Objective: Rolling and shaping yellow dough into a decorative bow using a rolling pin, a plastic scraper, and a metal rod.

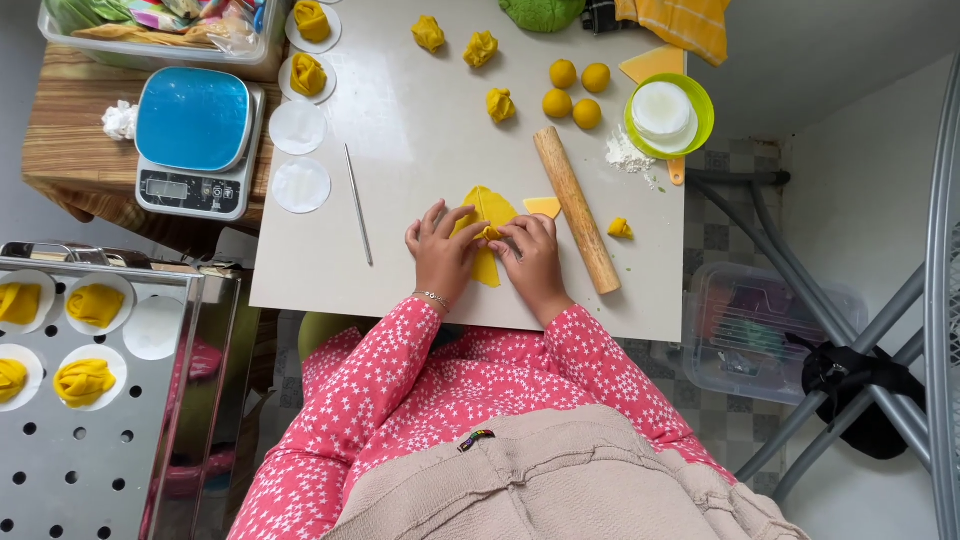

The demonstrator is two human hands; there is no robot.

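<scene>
Pink star-print sleeves (400, 370) reach forward, left hand (440, 252) and right hand (532, 255) pinching yellow dough sheet (487, 215) together.

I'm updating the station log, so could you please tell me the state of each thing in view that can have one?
Yellow dough sheet: flat on the board, being folded by both hands.
Left hand: pressing the sheet.
Right hand: pinching the sheet.
Rolling pin: lying idle beside the right hand.
Dough balls: four, unrolled.
Folded dumplings: shaped, loose on the board.
Scale: pan bare.
Steamer tray: partly filled.
</scene>
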